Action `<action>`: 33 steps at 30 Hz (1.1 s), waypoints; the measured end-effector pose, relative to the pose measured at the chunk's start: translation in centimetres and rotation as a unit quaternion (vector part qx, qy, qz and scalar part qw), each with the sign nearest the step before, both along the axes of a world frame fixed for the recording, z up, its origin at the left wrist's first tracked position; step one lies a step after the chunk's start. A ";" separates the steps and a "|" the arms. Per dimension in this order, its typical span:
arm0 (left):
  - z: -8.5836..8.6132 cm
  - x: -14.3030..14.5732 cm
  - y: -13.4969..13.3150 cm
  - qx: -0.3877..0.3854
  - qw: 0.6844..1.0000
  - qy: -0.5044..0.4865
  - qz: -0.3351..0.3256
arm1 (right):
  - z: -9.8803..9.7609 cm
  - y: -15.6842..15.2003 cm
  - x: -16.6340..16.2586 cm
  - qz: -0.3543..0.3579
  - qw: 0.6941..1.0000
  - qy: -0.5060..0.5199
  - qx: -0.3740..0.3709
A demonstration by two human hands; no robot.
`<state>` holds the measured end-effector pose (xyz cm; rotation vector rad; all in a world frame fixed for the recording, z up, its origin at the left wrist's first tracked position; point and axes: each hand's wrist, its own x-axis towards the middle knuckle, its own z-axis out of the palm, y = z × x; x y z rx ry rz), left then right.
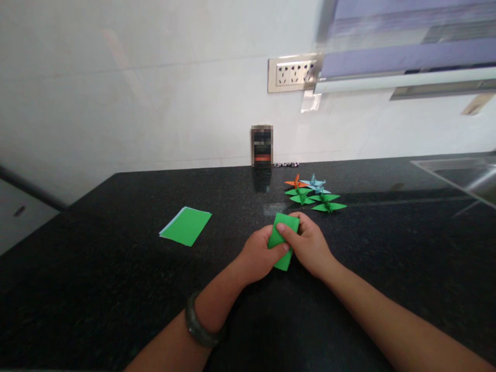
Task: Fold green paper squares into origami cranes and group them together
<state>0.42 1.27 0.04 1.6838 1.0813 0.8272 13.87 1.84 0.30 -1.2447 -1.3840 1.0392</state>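
A green sheet of origami paper (281, 262), folded into a narrow rectangle, is held between both hands above the dark countertop. My left hand (258, 254) grips its left side, thumb lying across the lower part. From the right, my right hand (311, 243) pinches it, with the thumb on the upper face and the fingers behind. The hidden fingers and the paper's back cannot be seen. Just beyond my hands sit several folded paper cranes: green ones (329, 205), an orange one (296, 182) and light blue ones (314, 182).
A stack of square paper (186, 226), green on top with light blue beneath, lies to the left on the black countertop (96, 289). A small blurred-out box (262, 146) stands against the wall beside a beaded string (287, 165). A sink edge (445, 178) is at the right.
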 end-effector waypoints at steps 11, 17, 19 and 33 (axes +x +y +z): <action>-0.2 0.2 -0.2 0.002 1.000 -0.018 0.017 | 0.0 -0.2 -0.2 -0.010 0.998 0.050 -0.028; -0.4 0.3 -0.3 -0.042 0.997 -0.065 0.012 | 0.4 -0.4 -0.4 -0.017 0.997 0.065 -0.045; -0.4 0.4 -0.4 -0.076 0.991 -0.106 0.001 | 0.5 -0.6 -0.4 -0.021 0.996 0.073 -0.056; 0.0 1.0 -0.7 -0.194 0.954 -0.230 -0.009 | 0.7 -0.7 -0.6 -0.035 0.993 0.097 -0.058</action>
